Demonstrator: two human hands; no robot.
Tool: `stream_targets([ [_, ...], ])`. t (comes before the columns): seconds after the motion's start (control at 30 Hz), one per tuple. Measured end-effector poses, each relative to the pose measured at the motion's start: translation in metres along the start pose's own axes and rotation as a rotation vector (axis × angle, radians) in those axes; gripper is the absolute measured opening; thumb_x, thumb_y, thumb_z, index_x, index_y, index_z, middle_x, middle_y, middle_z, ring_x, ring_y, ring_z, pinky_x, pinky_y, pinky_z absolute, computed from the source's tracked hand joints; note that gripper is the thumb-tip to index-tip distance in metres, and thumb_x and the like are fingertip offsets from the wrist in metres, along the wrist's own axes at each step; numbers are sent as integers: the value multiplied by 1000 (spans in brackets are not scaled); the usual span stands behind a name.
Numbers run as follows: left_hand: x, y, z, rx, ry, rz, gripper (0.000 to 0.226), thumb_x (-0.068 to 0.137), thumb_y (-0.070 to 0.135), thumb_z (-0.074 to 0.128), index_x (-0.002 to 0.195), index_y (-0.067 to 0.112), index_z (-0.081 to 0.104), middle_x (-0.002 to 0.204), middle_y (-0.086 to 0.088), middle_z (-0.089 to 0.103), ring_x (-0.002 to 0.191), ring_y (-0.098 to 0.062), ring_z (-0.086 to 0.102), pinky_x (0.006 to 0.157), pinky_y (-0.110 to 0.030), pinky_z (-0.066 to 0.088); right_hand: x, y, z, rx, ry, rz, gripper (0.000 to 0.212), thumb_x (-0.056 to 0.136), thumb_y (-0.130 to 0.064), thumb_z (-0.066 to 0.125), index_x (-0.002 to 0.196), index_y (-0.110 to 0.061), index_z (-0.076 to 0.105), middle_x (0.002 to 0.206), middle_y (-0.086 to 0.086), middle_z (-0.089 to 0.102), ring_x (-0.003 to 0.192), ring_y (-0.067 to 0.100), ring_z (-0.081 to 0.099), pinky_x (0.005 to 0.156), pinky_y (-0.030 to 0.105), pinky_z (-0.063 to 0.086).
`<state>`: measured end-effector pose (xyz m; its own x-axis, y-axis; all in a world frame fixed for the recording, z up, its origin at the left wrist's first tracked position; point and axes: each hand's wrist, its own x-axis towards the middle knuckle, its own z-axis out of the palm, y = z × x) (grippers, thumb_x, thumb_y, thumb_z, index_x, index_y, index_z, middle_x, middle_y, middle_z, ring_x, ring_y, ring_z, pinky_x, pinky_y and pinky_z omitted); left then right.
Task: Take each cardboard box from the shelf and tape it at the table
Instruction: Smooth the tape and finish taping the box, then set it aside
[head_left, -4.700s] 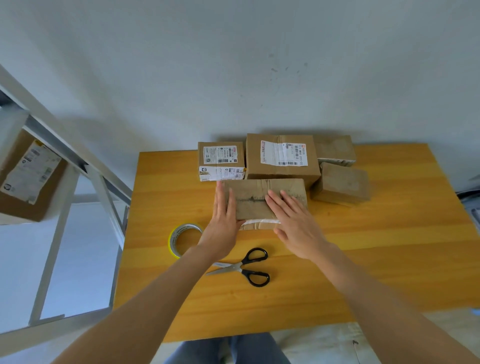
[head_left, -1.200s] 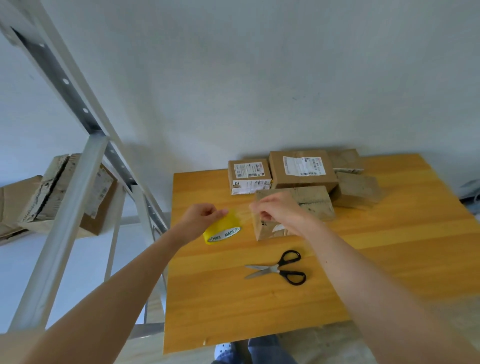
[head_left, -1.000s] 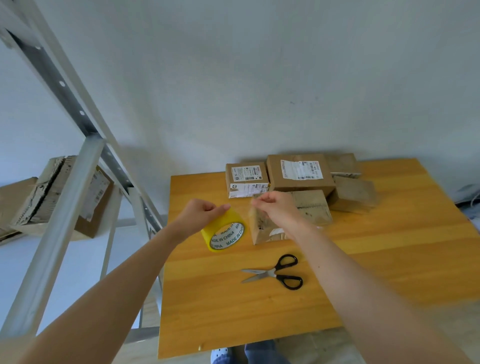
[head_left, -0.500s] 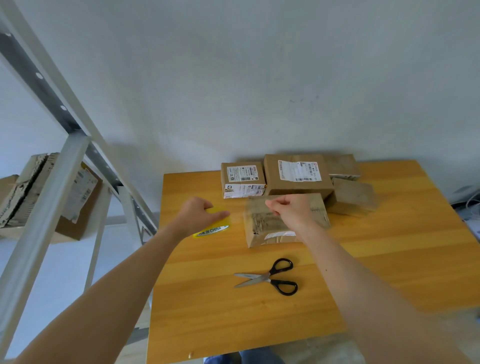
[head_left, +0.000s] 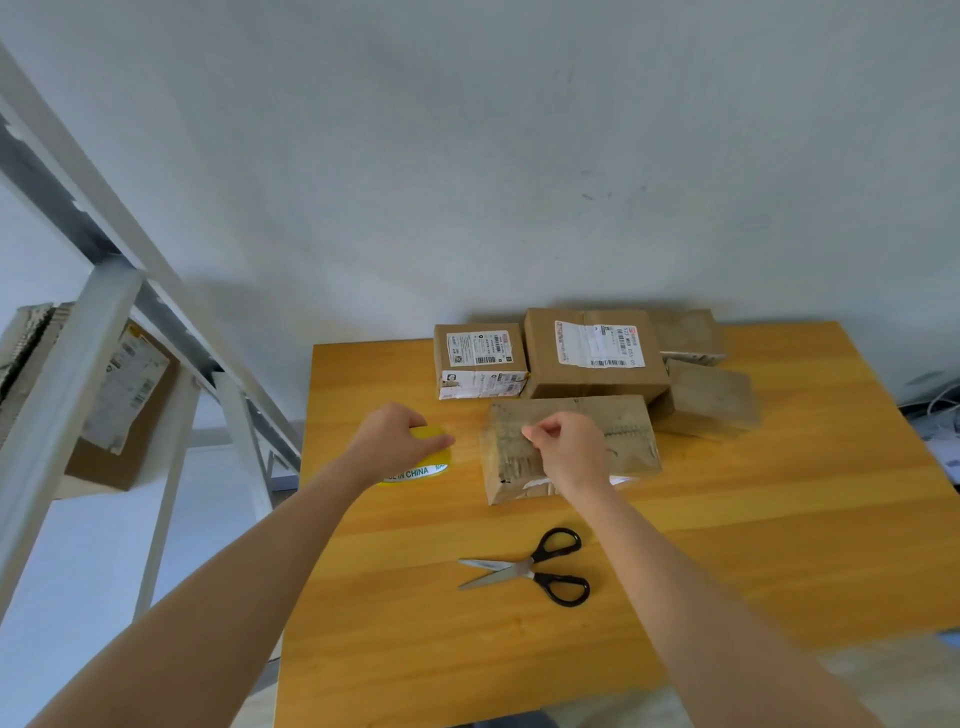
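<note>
Scissors (head_left: 535, 567) on table (head_left: 779, 545) before box (head_left: 569, 447); shelf (head_left: 104, 332) left of table.

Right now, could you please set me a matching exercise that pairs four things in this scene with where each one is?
Things:
1. yellow tape roll
2. scissors
3. worn box
4. labelled box

Places:
A. lying untouched on the table, nearer the person than any box
B. on the shelf to the left of the table
C. gripped by the left hand
D. on the table beneath the right hand, which pinches the clear strip running from the roll

Pairs: 1-C, 2-A, 3-D, 4-B.
</note>
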<state>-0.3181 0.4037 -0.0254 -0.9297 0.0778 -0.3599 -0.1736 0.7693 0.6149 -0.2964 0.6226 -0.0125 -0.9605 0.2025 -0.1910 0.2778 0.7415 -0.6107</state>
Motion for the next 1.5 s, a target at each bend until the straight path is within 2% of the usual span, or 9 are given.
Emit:
stream_targets([
  [0.2,4,-1,7,-16,8,-43,47,82,51,68,91,5,73,55,5,53,46,-8,45,41,-18,28,-3,5,11,-237,66,-132,28,96,-37,57,109,-12,61,105,2,64,88,16,60,72,24,45],
  [0.33,5,-2,11,-34,8,-68,55,81,53,68,109,5,70,94,-10,71,54,-4,49,42,-18,30,0,14,9,-77,134,-45,56,85,-41,70,121,-6,44,111,5,52,98,19,53,78,31,48],
  [0.47,6,-4,15,-44,-2,-97,57,80,53,69,109,4,69,70,1,62,52,-5,50,41,-18,29,4,23,6,-169,104,-84,41,94,-37,60,118,-8,44,114,5,48,97,13,44,74,23,37],
  [0.63,8,-5,18,-59,-12,-95,53,79,54,70,105,7,70,81,-3,69,55,-5,51,43,-19,30,-4,11,11,-281,145,-301,48,97,-46,42,126,-9,47,126,10,49,115,25,50,94,35,46],
  [0.73,8,-5,18,-56,-17,-71,43,78,54,70,88,12,73,62,2,60,53,-10,51,46,-23,33,-5,-10,8,-481,-149,-489,94,83,-75,39,153,-15,18,160,5,14,147,23,15,119,45,16],
  [0.8,9,-6,18,-49,-8,-60,43,78,57,68,79,14,73,60,-3,62,52,-12,50,47,-25,36,-2,-17,10,-674,-294,-602,111,79,-77,48,155,-18,-6,162,3,-19,149,22,-15,121,43,-3],
  [0.9,9,-5,15,-16,16,-51,43,78,60,66,76,17,72,54,4,55,49,-11,49,47,-23,33,3,-15,16,-808,-364,-624,123,76,-74,59,153,-17,-18,155,6,-36,144,24,-29,115,40,-15],
  [1.3,16,-6,7,34,5,41,48,76,66,65,88,20,71,62,7,58,57,-9,52,50,-24,35,9,-15,24,-848,-314,-578,131,73,-60,74,152,-12,-19,162,11,-13,150,28,-8,122,45,0],
  [1.5,10,-15,2,252,-176,167,63,70,39,82,124,25,52,115,4,61,106,-20,54,80,-28,38,11,-26,23,-925,-295,-605,128,68,-53,81,154,-9,-1,154,15,17,143,32,19,120,46,15],
])
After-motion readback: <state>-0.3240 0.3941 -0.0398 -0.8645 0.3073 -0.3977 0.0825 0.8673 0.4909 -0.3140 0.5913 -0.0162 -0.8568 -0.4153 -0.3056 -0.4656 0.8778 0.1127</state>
